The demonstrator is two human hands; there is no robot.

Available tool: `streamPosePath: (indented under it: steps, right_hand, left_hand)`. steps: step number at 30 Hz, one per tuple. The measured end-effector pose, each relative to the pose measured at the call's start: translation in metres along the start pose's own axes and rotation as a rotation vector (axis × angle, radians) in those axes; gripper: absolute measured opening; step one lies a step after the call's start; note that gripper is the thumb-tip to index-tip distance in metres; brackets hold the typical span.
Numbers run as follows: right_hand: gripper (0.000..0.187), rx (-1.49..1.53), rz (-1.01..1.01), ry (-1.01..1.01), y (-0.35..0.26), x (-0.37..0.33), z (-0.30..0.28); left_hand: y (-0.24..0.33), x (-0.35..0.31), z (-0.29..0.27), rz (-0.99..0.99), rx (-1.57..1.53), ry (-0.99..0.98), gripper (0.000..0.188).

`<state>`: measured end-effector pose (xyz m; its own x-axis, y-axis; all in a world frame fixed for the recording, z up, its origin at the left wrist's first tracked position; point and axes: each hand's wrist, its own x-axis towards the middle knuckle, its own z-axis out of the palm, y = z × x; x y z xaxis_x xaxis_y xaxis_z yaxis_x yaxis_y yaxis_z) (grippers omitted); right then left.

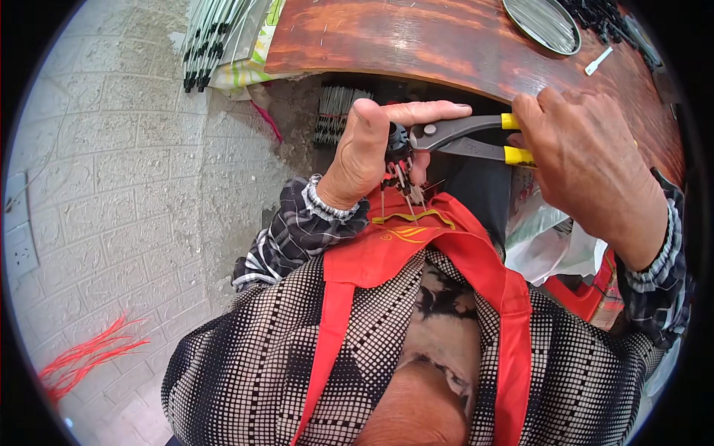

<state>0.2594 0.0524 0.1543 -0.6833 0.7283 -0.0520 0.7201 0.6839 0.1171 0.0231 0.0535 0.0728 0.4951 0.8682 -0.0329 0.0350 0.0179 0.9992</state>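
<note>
My left hand (355, 154) is closed round a bundle of thin rods with black ends (399, 141), its thumb raised and one finger stretched out above the plier jaws. The rods' thin lower ends (405, 186) point down toward the red apron (372, 264) on my lap. My right hand (584, 160) grips a pair of pliers (454, 132) by its yellow handles. Their grey jaws reach left and meet the black ends beside my left fingers; what lies between the jaws is too small to make out.
Ahead stands a brown wooden table (401, 37) bearing a round dish of thin pins (558, 46), black parts (595, 16) and a small white piece (599, 62). Rod bundles lie at far left (212, 33) and under the table (338, 111). A white bag (550, 249) sits right; red strands (93, 357) lower left.
</note>
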Motion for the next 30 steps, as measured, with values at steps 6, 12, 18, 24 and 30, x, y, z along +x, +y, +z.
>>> streamPosePath:
  steps: [6,12,18,24,30]
  right_hand:
    - [0.018,-0.151,0.03,-0.102,-0.015,0.006,-0.015]
    - [0.022,-0.078,0.103,0.013,-0.015,0.011,0.006]
    - [0.02,0.43,0.244,0.18,-0.003,0.005,0.04]
    - [0.02,0.645,0.281,0.042,-0.019,-0.001,0.055]
    - [0.019,0.258,0.176,0.125,-0.028,0.0,0.06]
  left_hand:
    - [-0.003,0.001,0.0,-0.052,-0.053,0.022,0.118]
    - [-0.014,0.001,-0.005,-0.036,-0.221,0.076,0.117]
    - [-0.045,-0.006,-0.022,0.18,-0.211,-0.012,0.129]
    - [-0.055,-0.007,-0.033,0.205,-0.304,-0.043,0.133]
    - [-0.044,-0.009,-0.024,0.139,-0.366,-0.022,0.129]
